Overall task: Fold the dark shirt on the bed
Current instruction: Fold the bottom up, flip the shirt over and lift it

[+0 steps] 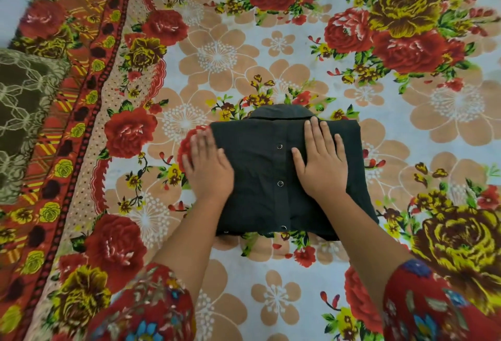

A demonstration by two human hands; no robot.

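1. The left hand lies flat, palm down, fingers spread loosely and extended; it grips nothing. Its inner half rests on the left edge of the dark shirt, while its outer fingers lie past that edge on the floral bedsheet.
2. The right hand is likewise spread flat and unclenched, palm pressed on the shirt's right half, fingertips reaching almost to the top fold just below the collar.
3. The shirt sits folded into a compact rectangle directly under and between both hands, collar on the far side from the wrists, the near edge towards the forearms.
4. A placket with snap buttons runs down the cloth between the two hands, nearer the right thumb.
5. The left hand's edges look slightly blurred, so exactly how firmly it touches the cloth is hard to judge.
6. Patterned red sleeves cover both arms near the elbows.
7. Well to the left of the left hand lies a brown patterned pillow.
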